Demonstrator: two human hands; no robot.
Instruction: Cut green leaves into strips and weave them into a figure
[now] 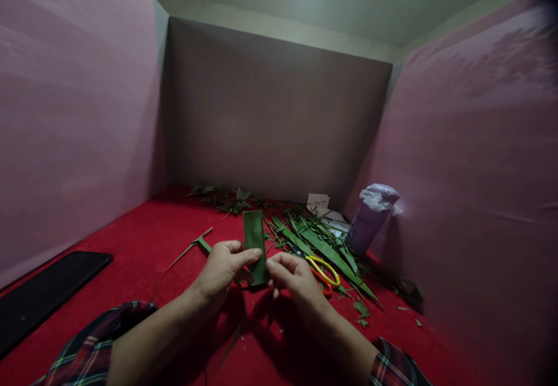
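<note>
A broad, flat piece of green leaf (254,228) stands upright above the red cloth, its top end cut straight. My left hand (226,267) is closed on it, thumb across the front and the other fingers behind. At the leaf's lower right edge, the thumb and forefinger of my right hand (296,281) are pinched together; their tips are at the edge and partly hide what lies between them. Scissors (325,272) with yellow and red handles lie just beyond my right hand, beside a heap of long green leaves (325,246).
A dark flat slab (52,293) lies at the left. A forked green stem (198,242) rests beyond my left hand. Leafy sprigs (238,201) lie along the back. On the right stand a purple plastic-topped container (370,223) and a white card (318,201). Pink walls enclose both sides.
</note>
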